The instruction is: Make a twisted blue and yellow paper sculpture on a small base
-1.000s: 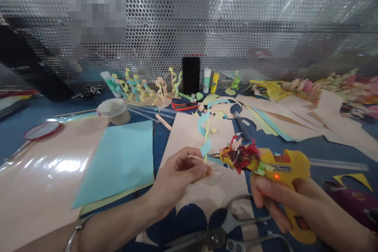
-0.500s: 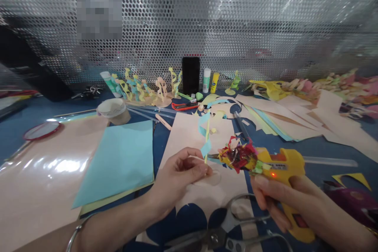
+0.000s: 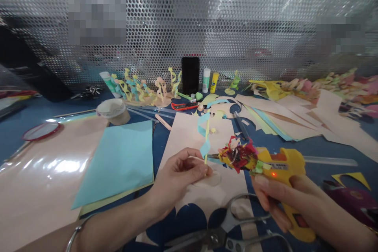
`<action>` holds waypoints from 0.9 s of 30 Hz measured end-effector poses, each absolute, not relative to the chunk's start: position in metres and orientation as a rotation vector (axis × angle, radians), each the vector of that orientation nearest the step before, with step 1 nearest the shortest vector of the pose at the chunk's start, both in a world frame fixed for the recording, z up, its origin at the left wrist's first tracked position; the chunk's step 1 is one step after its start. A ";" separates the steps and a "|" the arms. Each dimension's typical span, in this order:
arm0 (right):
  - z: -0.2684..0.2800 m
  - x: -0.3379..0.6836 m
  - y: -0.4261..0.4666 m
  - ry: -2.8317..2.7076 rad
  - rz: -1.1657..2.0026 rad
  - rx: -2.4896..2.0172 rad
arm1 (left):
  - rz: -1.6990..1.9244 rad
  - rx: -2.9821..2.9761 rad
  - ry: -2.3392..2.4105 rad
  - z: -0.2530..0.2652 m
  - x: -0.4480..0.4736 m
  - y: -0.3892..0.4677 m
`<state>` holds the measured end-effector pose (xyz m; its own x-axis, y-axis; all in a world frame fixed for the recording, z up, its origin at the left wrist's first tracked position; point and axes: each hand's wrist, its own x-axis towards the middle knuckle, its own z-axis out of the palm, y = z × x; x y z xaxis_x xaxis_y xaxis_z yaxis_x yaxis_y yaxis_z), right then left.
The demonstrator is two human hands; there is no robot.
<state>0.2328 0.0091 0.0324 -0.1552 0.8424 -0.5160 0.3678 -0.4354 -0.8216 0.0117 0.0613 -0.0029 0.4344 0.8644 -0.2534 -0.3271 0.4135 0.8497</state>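
Note:
My left hand pinches the lower part of a thin yellow-green paper stick, which stands upright. A light blue paper strip curls around this stick. Beneath my fingertips lies a pale paper disc; whether the stick touches it I cannot tell. In my right hand is a yellow hot glue gun with a red light glowing on its side. Bits of red and coloured paper cover its front, and its metal nozzle points left, at or very near the stick and blue strip.
Large scissors lie close in front of me. To the left are blue paper sheets and a paper cup. Behind stand curled paper pieces, a phone and glue sticks. Paper scraps spread on the right.
Almost nothing differs. Both hands, the glue gun and the paper stick hold nearly the same positions.

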 end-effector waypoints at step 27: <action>0.033 0.232 0.010 -1.379 1.632 -1.703 | 0.854 0.807 0.768 -0.004 0.011 0.061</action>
<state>0.2322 0.0098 0.0328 -0.1720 0.8410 -0.5130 0.3654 -0.4291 -0.8260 0.0113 0.0606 -0.0043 0.4423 0.8618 -0.2483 -0.3377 0.4165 0.8441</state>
